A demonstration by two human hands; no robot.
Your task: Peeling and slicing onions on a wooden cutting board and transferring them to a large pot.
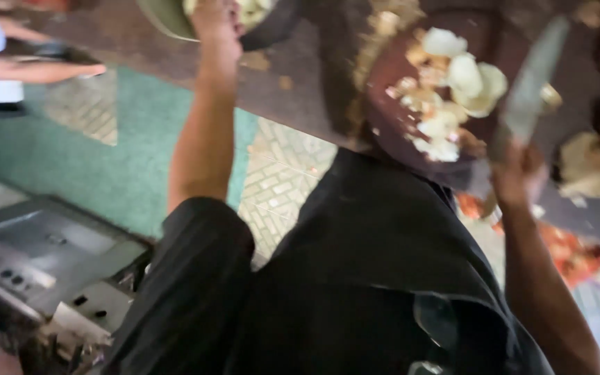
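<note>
Brown desk carries a round board of chopped pale vegetable pieces. Right hand, fingers clenched on a knife; left hand grips a bowl. Best kept steady and sweeping slowly.

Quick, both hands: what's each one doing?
Left hand: at the metal bowl rim; grip cannot be told.
Right hand: closed on the knife.
</note>
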